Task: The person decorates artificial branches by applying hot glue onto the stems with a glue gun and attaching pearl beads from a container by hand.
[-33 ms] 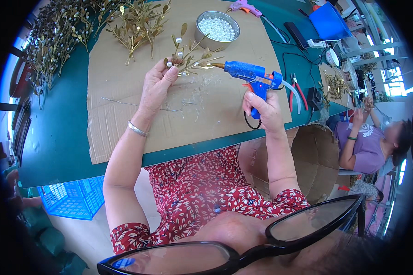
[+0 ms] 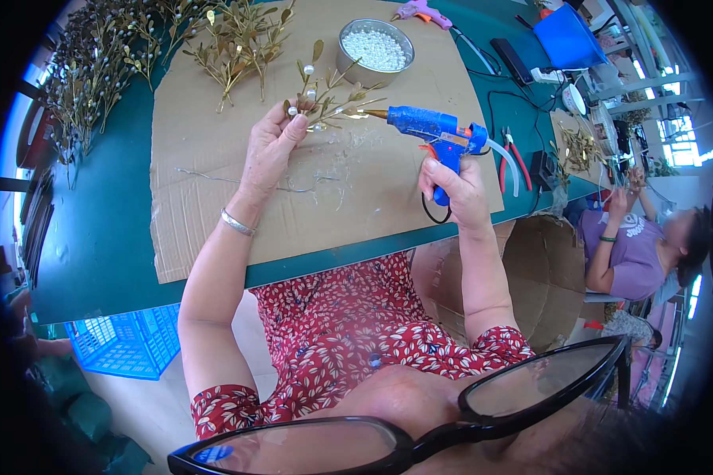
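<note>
Between the thumb and fingers of my left hand (image 2: 276,149) is a gold-leaved artificial sprig (image 2: 325,99), with several white pearl beads among its leaves. My right hand (image 2: 461,190) wraps round the handle of a blue hot glue gun (image 2: 432,131), a clear glue stick jutting from its back. The gun's brass nozzle points left and reaches the sprig's right-hand twigs; whether it touches them I cannot tell. Beyond the sprig stands a round metal tin (image 2: 375,52) of white pearl beads. Under both hands lies a cardboard sheet (image 2: 206,229) with thin strands of glue on it.
Gold sprigs (image 2: 242,47) lie at the back left, beside a heap of beaded sprigs (image 2: 87,79). To the right are red-handled pliers (image 2: 515,162), black cords and a blue bin (image 2: 569,38). A pink glue gun (image 2: 424,11) rests at the back. A co-worker (image 2: 630,241) sits at far right.
</note>
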A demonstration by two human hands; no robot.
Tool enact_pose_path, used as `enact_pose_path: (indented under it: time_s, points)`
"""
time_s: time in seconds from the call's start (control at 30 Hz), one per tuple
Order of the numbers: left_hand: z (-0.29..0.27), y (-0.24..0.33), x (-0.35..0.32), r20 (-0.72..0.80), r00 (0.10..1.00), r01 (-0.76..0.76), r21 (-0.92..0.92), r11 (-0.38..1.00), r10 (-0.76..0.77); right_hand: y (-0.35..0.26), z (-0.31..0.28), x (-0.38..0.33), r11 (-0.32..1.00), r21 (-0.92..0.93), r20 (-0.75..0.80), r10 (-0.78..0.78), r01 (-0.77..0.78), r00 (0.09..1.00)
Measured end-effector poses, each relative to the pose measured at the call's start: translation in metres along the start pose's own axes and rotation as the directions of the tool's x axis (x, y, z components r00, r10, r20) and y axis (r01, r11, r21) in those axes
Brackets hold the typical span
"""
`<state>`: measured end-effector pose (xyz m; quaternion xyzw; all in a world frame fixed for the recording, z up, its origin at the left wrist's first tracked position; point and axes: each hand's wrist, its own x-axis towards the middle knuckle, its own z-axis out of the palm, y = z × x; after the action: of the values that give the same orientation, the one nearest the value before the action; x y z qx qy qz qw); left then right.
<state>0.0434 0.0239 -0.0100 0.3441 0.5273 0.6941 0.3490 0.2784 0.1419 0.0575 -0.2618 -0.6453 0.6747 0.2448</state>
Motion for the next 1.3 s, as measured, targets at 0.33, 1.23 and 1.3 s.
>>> enact_pose_path:
  time_s: [0.33, 1.23, 1.3]
  points:
    - [0.001, 0.001, 0.0, -0.007, 1.0, 0.001, 0.014, 1.0, -0.001, -0.002, 0.0, 0.0, 1.0, 0.0, 0.023, 0.002, -0.002, 1.0]
    - [-0.006, -0.001, 0.0, -0.035, 0.998, 0.057, -0.076, 0.995, -0.06, -0.006, -0.005, -0.003, 0.934, 0.349, 0.165, 0.012, -0.069, 0.986]
    - [-0.006, 0.0, 0.001, -0.052, 0.993, 0.095, -0.138, 0.986, -0.103, -0.008, -0.007, -0.003, 0.833, 0.529, 0.243, 0.033, -0.161, 0.969]
